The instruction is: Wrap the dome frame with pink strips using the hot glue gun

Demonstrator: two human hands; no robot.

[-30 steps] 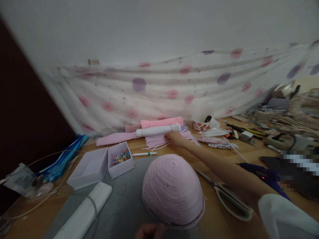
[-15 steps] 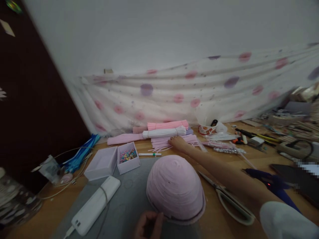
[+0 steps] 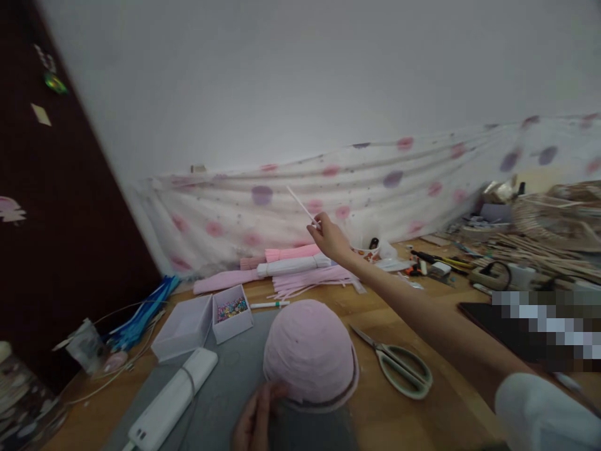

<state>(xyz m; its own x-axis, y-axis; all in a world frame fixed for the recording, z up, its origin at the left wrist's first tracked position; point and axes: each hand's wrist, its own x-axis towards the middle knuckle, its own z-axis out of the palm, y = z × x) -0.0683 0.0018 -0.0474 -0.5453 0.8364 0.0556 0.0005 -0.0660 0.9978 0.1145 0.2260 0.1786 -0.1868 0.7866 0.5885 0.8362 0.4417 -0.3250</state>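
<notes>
My right hand (image 3: 328, 237) is raised above the back of the table, with thumb and fingers closed on one end of a pale pink pipe cleaner (image 3: 300, 205) that points up and to the left. At the bottom, my left hand (image 3: 257, 413) has its fingers pinched at the lower left rim of a pink dome (image 3: 307, 351), which looks wound from pipe cleaners in rings. The dome sits rounded side up at the edge of a grey mat (image 3: 230, 369). Below the raised hand lies a loose bundle of pink pipe cleaners (image 3: 310, 280).
Scissors (image 3: 404, 369) lie right of the dome. White boxes (image 3: 185, 326), one holding colourful beads (image 3: 231, 308), and a white power bank (image 3: 173, 401) are on the left. A white bundle (image 3: 293, 265) lies behind; tools and clutter (image 3: 441, 263) fill the back right.
My right hand has lifted from the pink bundle and now holds one pipe cleaner up. My left hand stays at the dome's rim. The view has shifted.
</notes>
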